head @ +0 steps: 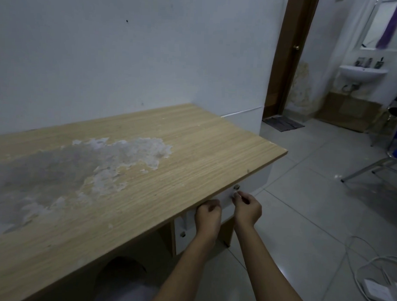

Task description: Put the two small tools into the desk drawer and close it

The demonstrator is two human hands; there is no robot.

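Head view: hands (228, 210) at drawer (227, 196).

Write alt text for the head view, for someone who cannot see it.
Both hands reach to the white top drawer front under a worn wooden desk: the right hand pinches near the small knob, the left hand is curled beside it. No small tools are visible.
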